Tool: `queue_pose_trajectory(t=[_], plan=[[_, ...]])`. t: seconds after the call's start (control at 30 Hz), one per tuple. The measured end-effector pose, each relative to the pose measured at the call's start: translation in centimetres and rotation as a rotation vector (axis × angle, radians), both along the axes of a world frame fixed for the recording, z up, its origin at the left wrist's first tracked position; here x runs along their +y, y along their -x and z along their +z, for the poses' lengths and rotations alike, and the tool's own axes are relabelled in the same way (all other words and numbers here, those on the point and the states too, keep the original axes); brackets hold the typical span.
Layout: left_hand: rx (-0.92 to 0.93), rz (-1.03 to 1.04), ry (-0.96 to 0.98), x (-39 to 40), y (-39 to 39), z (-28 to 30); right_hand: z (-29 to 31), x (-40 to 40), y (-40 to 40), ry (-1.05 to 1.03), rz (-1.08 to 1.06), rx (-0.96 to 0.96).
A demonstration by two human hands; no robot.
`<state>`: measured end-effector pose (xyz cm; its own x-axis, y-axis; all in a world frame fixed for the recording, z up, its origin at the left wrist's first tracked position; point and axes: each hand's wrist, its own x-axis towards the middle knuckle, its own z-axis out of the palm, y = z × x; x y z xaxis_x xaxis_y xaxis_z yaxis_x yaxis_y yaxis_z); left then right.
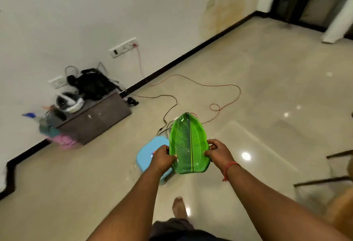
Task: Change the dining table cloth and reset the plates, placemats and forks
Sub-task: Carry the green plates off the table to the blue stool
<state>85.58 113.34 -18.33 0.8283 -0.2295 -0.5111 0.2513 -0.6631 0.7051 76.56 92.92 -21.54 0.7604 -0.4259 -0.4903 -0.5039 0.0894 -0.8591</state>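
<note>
Both hands grip one green leaf-shaped plate [188, 145], held level in the air above the glossy floor [257, 88]: the left hand [163, 157] is closed on its left rim and the right hand [217, 151] on its right rim. Just left of the plate and beneath it stands a light blue stool [149, 153], and a red cord [219, 88] loops across the floor beyond the plate's pointed tip.

Both arms outstretched, left hand [163, 156] and right hand [218, 151] each curled closed, thumbs uppermost.
</note>
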Motion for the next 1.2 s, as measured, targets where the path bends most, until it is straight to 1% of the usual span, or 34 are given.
queue_pose_trajectory(t=[0.03, 0.1, 0.2, 0.27, 0.33, 0.37, 0.47, 0.53, 0.6, 0.7, 0.83, 0.93, 1.0, 1.1, 1.13, 1.2], plan=[[-0.006, -0.065, -0.011, -1.6, -2.0, -0.7, -0.2, -1.3, -1.0, -0.001, -0.052, 0.006], [-0.008, -0.165, 0.008, -4.9, -4.7, -0.2, 0.1, -3.6, -2.0, -0.013, -0.151, 0.008], [-0.001, -0.377, -0.016, -12.7, -11.1, 0.6, 1.3, -9.0, -4.7, -0.030, -0.326, -0.013], [-0.015, -0.459, -0.026, -18.5, -14.3, 0.8, 1.6, -12.9, -5.9, -0.007, -0.428, -0.024], [-0.017, -0.532, -0.023, -23.4, -15.9, -0.2, 1.1, -16.2, -5.9, 0.003, -0.515, -0.002], [-0.024, -0.595, -0.034, -26.5, -16.8, -1.9, 0.3, -18.3, -5.8, 0.001, -0.565, 0.015], [-0.016, -0.699, -0.018, -35.1, -17.5, -1.5, -0.6, -25.2, -6.3, 0.015, -0.664, 0.027], [-0.020, -0.752, -0.029, -41.5, -18.0, -2.4, -1.3, -31.3, -6.9, 0.016, -0.709, 0.049], [-0.038, -0.778, -0.079, -44.2, -18.2, -3.0, -1.3, -34.0, -7.0, 0.055, -0.687, 0.107], [-0.007, -0.800, -0.123, -50.9, -18.7, -3.0, -0.6, -40.1, -7.4, 0.023, -0.679, 0.126], [0.031, -0.802, -0.052, -64.3, -19.0, -1.6, 1.1, -53.1, -7.7, 0.084, -0.748, 0.118], [0.030, -0.859, -0.034, -72.0, -19.7, -0.7, 1.0, -59.9, -8.2, 0.078, -0.783, 0.136], [0.008, -0.889, -0.039, -78.6, -20.8, -0.7, 0.7, -65.2, -9.0, 0.089, -0.798, 0.130], [0.020, -0.932, -0.019, -88.3, -22.7, -2.8, -0.3, -73.1, -9.9, 0.124, -0.872, 0.136], [0.018, -0.966, -0.032, -91.8, -23.4, -4.2, -0.6, -75.6, -9.9, 0.118, -0.915, 0.144], [0.022, -1.048, -0.073, -97.8, -24.0, -4.7, -0.3, -79.5, -9.8, 0.098, -0.991, 0.159]])
